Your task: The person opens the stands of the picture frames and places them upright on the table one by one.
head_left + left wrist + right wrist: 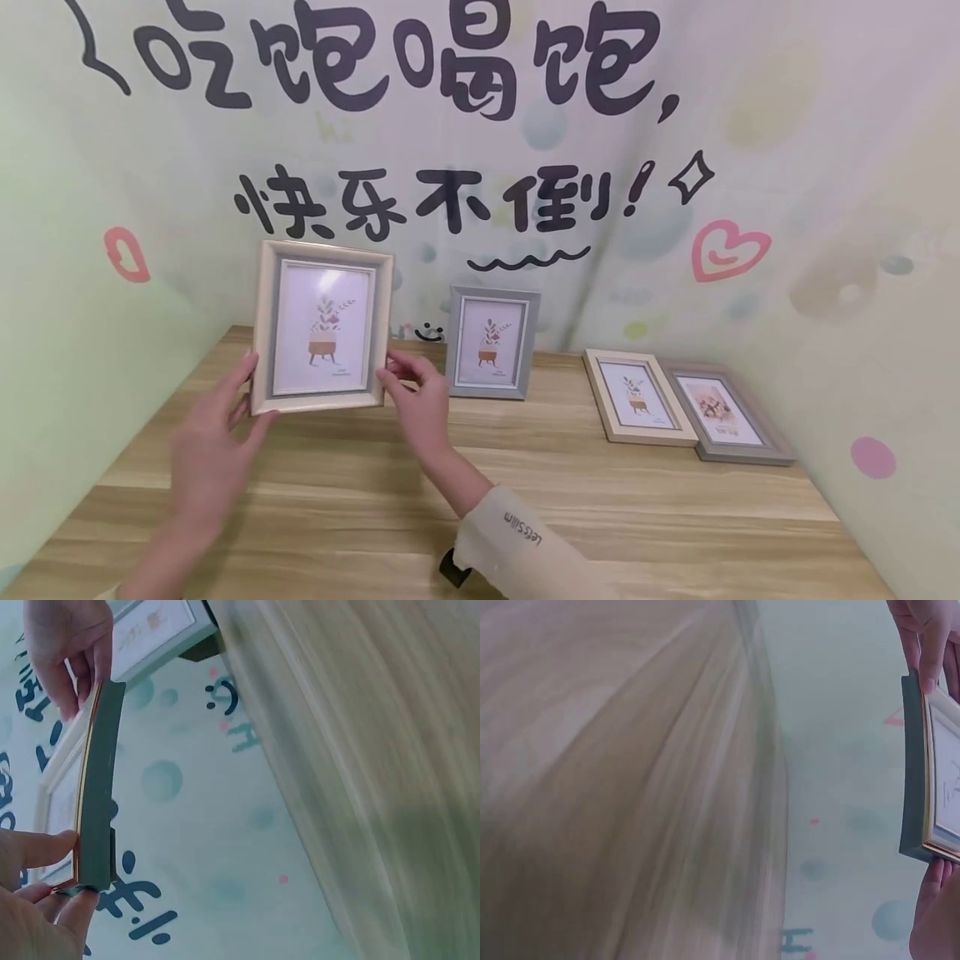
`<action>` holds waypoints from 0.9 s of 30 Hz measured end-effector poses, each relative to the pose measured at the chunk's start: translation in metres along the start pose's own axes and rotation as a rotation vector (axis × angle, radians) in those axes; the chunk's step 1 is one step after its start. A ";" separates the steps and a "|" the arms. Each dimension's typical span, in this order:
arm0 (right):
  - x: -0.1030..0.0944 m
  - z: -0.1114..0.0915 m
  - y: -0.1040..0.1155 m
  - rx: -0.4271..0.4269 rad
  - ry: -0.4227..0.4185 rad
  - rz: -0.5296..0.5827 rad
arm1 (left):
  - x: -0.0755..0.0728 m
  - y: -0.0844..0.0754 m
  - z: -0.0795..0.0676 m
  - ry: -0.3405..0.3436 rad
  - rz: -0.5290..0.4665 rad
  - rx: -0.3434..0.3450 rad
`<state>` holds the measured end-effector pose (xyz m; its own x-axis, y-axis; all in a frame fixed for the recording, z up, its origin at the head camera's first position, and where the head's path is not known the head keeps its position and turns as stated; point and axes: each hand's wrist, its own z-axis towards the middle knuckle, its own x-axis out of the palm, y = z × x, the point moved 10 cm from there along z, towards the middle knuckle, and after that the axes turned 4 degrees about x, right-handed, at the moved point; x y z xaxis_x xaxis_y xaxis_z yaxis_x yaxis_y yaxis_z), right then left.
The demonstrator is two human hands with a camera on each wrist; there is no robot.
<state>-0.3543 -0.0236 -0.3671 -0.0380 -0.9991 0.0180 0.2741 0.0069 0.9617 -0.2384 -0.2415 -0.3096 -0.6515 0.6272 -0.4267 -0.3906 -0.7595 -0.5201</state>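
Pinching cream frame (322,325) at opp. sides, L hand (213,450) & R hand (423,408) hold it above table (360,483) (head cam); wall (408,142): "吃饱喝饱, 快乐不倒!"; R sleeve (525,546): "Lets…". L-wrist cam: both pinch frame ends. R-wrist cam: wall "H", print (948,761) caption illegible.

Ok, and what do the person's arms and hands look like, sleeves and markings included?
The left hand and right hand are ungloved. The right sleeve is pale cream, with small dark lettering near its cuff; a black piece, too little seen to identify, shows there. Of the left sleeve, only a pale edge shows.
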 end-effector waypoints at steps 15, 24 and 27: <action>-0.053 0.010 -0.010 -0.027 0.000 -0.217 | 0.044 -0.010 -0.006 0.056 -0.391 -0.107; -0.083 0.016 -0.011 -0.107 -0.018 -0.360 | 0.088 0.005 -0.005 0.216 -0.373 -0.217; -0.091 0.019 -0.012 -0.117 -0.011 -0.399 | 0.102 0.006 -0.008 0.296 -0.358 -0.252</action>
<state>-0.3720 0.0677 -0.3749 -0.1731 -0.9219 -0.3466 0.3430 -0.3863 0.8562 -0.3021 -0.1805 -0.3625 -0.2803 0.8891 -0.3617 -0.3623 -0.4470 -0.8179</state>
